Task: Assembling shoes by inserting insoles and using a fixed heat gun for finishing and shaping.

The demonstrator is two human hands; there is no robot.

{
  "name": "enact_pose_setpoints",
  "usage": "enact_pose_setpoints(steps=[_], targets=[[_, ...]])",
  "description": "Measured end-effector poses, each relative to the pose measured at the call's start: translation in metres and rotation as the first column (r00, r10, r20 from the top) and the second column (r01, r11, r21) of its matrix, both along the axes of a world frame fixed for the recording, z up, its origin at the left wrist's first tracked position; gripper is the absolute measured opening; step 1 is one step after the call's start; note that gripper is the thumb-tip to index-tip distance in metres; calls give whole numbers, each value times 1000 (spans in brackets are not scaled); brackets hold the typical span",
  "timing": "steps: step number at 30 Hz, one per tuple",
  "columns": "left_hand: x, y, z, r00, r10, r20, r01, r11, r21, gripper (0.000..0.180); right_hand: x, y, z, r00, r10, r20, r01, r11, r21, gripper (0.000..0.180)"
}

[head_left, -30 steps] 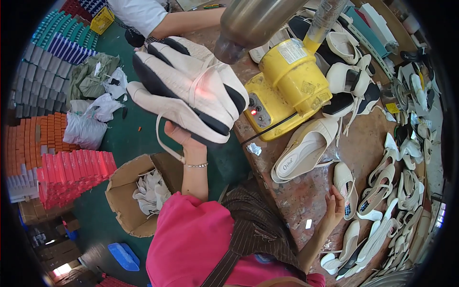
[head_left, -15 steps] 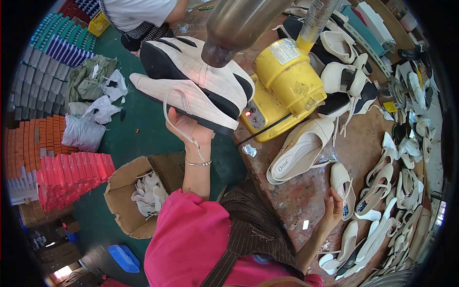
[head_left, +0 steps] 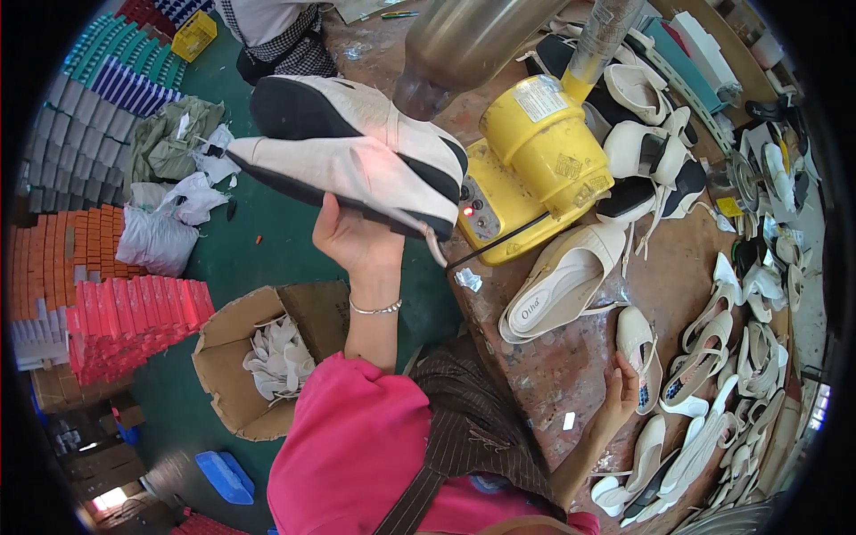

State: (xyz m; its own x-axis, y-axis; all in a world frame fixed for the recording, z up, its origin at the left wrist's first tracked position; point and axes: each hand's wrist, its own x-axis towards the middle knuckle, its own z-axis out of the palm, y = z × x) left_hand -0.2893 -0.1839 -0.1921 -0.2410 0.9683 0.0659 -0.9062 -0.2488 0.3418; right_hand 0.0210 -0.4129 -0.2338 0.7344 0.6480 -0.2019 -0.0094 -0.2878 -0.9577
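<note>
My left hand (head_left: 364, 248) holds a pair of white shoes (head_left: 312, 169) with black soles, supporting them from below. The two are pressed side by side, toes pointing left. Just above them is the dark tip of a metal hot-air nozzle (head_left: 423, 94), and a reddish glow falls on the nearer upper. A thin strap (head_left: 426, 230) hangs off the heel end. My right hand (head_left: 617, 392) rests over the table with loosely bent fingers beside a small white shoe (head_left: 637, 343); nothing shows in its grasp. Between both hands lies a larger cream slingback shoe (head_left: 563, 283).
A yellow machine body (head_left: 546, 134) with a lit red lamp stands on the worktable (head_left: 526, 383). Many pale shoes crowd the table's right side. A cardboard box (head_left: 227, 357) of white pieces sits on the floor at left, near stacked pink blocks (head_left: 134, 325). Another person (head_left: 299, 49) is at upper left.
My left hand has turned the shoes slightly, and their strap has swung from over my wrist to the heel end. The other person's arm has drawn away. My right hand stays put.
</note>
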Motion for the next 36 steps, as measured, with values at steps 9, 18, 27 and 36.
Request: enact_pose_setpoints(steps=[9, 18, 27, 36], targets=[[19, 20, 9, 992, 126, 32, -122, 986, -111, 66, 0, -3, 1, 1000, 3, 25, -2, 1000, -6, 24], [10, 17, 16, 986, 163, 27, -155, 969, -193, 53, 0, 1, -1, 1000, 20, 24, -20, 1000, -16, 24], [8, -3, 29, 987, 149, 63, -130, 962, -241, 53, -2, 4, 3, 998, 62, 13, -62, 998, 32, 24], [2, -44, 16, 997, 71, -6, -69, 955, -289, 57, -5, -14, -1, 999, 34, -10, -33, 997, 67, 23]])
